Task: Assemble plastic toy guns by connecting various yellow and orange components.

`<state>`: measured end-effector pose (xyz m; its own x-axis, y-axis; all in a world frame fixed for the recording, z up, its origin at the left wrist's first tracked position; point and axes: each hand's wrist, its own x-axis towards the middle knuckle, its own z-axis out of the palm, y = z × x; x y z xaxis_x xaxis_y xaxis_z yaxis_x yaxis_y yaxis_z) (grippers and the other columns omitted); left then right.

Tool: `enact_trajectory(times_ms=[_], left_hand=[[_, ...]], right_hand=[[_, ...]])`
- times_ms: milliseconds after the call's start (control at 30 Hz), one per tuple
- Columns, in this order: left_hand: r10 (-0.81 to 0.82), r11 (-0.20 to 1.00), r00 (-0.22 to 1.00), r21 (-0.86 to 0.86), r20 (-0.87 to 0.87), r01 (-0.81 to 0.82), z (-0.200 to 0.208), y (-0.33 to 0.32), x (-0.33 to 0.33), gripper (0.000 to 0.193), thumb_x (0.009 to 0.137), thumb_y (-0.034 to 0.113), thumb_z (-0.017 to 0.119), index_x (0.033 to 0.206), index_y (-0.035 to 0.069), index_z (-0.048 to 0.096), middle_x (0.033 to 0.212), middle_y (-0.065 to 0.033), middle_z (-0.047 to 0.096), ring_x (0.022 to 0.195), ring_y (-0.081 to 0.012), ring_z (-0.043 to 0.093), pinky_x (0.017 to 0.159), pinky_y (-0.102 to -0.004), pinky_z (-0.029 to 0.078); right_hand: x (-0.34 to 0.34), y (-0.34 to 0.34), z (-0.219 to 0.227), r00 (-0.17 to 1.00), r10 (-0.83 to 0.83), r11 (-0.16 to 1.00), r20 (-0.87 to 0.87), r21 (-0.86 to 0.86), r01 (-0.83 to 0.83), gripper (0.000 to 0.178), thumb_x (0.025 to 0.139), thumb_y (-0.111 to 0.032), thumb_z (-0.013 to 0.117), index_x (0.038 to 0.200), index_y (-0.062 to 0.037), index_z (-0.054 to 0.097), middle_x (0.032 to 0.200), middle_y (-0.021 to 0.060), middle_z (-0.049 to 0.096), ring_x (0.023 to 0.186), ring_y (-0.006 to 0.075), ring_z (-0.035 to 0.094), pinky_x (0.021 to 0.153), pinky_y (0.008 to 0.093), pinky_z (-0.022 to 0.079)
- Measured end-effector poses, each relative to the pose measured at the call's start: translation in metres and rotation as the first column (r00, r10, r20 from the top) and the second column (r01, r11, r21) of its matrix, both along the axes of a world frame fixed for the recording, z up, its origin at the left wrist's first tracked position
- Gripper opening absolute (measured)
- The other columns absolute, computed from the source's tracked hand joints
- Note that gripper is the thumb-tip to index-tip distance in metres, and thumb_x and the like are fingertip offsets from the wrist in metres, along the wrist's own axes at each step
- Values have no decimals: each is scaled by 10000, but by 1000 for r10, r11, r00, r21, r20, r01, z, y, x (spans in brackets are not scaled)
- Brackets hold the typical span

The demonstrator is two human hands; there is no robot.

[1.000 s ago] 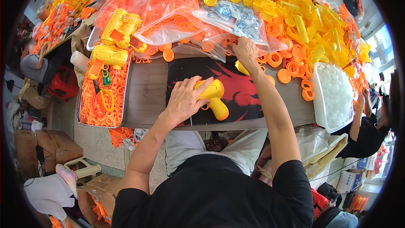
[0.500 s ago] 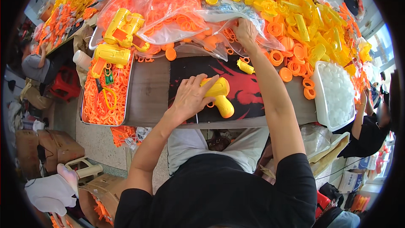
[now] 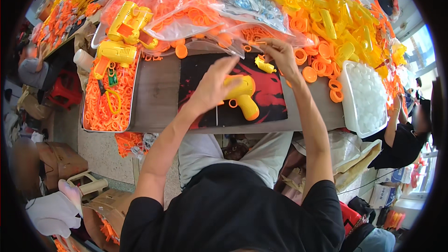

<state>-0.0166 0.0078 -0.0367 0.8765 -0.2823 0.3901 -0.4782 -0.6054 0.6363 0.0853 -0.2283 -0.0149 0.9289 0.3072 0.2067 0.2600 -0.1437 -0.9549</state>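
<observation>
A yellow plastic toy-gun-shaped body lies on a black mat with a red pattern. My left hand, smeared by motion, hovers over its left end with fingers stretched and thumb apart. Beyond the mat's far edge, my right hand pinches a small orange part that sticks out to the left of the fingertips. Just below these fingers rests a small yellow cylindrical piece. An orange ring sits against the yellow body, and a thin white stick lies left of it.
At the left stands a metal tray of orange rings with scissors and yellow assemblies on it. Plastic bags and heaped yellow parts line the back. A white bin is at the right; other people work on both sides.
My left hand has lifted off the yellow body. My right hand has drawn back from the bag toward me and now holds a small orange part. The view has shifted slightly.
</observation>
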Motion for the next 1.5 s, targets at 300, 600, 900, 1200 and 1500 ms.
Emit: enact_trajectory(times_ms=[300,600,900,1200,1500], left_hand=[[-41,927,974,-372,-223,-46,1,-17,54,372,1014,260,549,1206,-42,648,941,-156,739,836,-215,717,762,-321,541],[-143,870,909,-488,-392,-74,17,-11,52,214,935,140,699,1078,-17,718,937,-39,717,845,-98,653,794,-251,521],[-68,968,945,-250,-319,-15,9,27,6,297,1039,211,552,1174,-25,673,1148,-85,687,1026,-121,644,905,-269,510],[-301,946,819,-262,-489,191,6,22,10,482,944,355,694,1225,-26,606,1081,-136,696,999,-183,650,885,-318,503],[-240,963,827,-233,-509,136,-2,22,12,494,916,330,731,1222,-32,591,1076,-118,673,1015,-158,619,910,-304,475]], right_hand=[[-32,6,-16,980,-25,997,-197,68,39,218,981,-148,629,1128,-4,703,866,45,700,695,86,660,617,204,503],[-55,13,6,929,218,930,-300,354,-103,256,983,-145,623,1192,-8,678,1020,51,710,829,93,673,716,238,558],[-82,31,5,993,107,967,-40,-228,-113,176,923,-161,695,960,11,679,767,-20,636,718,46,545,650,217,449],[-85,41,-6,947,105,911,305,-411,31,134,820,-95,706,912,2,702,749,132,665,664,211,623,619,337,494],[-40,19,5,927,-248,914,281,-249,320,173,923,-159,655,990,-20,733,766,111,666,686,222,611,693,355,506]])
